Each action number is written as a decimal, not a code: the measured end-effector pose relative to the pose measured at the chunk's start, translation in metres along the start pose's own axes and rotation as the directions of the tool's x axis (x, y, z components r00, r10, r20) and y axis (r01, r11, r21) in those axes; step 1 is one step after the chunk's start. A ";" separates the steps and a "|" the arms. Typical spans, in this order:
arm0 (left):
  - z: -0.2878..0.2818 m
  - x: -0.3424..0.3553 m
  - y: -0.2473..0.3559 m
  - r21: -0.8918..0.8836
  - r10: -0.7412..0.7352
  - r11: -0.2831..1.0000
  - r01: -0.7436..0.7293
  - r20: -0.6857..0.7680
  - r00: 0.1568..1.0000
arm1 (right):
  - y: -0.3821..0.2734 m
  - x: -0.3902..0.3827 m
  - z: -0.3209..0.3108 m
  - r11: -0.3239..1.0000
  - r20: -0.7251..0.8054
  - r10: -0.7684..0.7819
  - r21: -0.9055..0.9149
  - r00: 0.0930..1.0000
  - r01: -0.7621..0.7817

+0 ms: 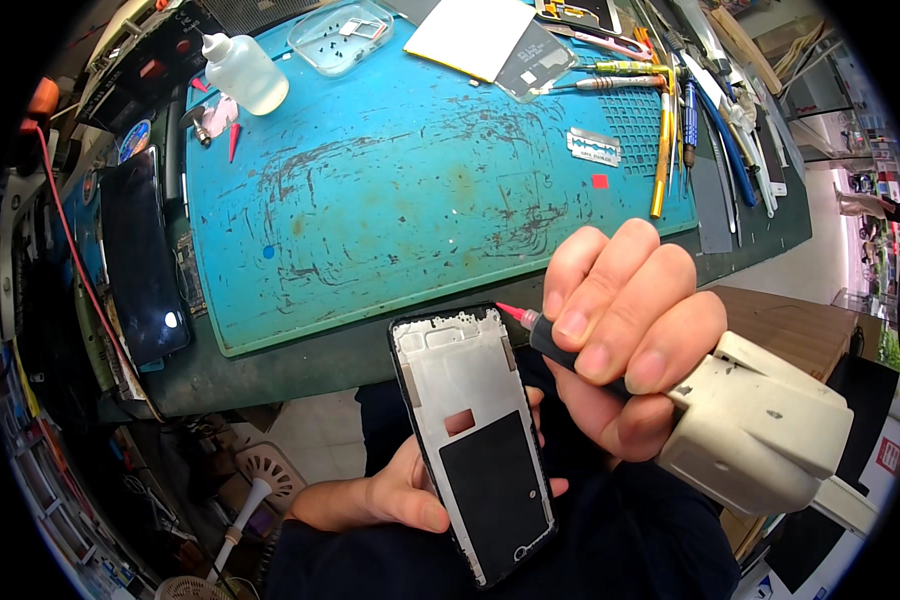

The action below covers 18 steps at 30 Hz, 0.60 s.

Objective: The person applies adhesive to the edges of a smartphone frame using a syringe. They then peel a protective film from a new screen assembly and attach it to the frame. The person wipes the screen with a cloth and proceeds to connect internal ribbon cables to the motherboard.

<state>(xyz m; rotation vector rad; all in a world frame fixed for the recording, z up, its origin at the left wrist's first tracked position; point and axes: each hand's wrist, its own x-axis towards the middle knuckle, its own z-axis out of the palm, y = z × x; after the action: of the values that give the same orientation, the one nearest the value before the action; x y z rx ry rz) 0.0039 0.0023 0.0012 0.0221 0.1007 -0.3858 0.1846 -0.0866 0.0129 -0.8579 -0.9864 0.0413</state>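
My left hand [407, 488] is wrapped round a phone frame [425, 375] from below, thumb on one long edge and fingertips showing at the other. The frame is black-rimmed, with a bare silver inside, a small rectangular cutout and a large black panel [495, 480] in its lower half. In my right hand [630, 310] is a glue dispenser [755, 430], with a bulky cream body, a dark syringe barrel and a pink needle tip [512, 311]. That tip points at the frame's upper right corner; whether it touches, I cannot tell.
A worn blue mat [390, 200] covers the bench. On it are a razor blade [594, 147], a squeeze bottle [245, 75], a clear tray [340, 40] of small parts and several tools [660, 130]. A dark phone [142, 260] lies at the left.
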 end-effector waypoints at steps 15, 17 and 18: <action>-0.011 -0.001 -0.011 0.046 0.123 0.991 -0.123 0.015 0.992 | 0.001 -0.001 0.005 0.998 -0.061 -0.043 0.050 0.997 0.046; -0.026 0.000 -0.023 0.025 0.194 0.980 -0.196 0.072 0.978 | 0.002 0.000 0.004 0.997 -0.037 -0.046 0.056 0.998 0.048; -0.030 0.002 -0.026 0.018 0.221 0.974 -0.224 0.097 0.970 | 0.002 0.000 0.003 0.998 -0.022 -0.043 0.055 0.999 0.044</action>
<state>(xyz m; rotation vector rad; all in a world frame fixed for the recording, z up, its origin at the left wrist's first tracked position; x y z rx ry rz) -0.0070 -0.0208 -0.0284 0.0429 -0.0017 -0.1630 0.1825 -0.0834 0.0124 -0.7847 -0.9800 0.0229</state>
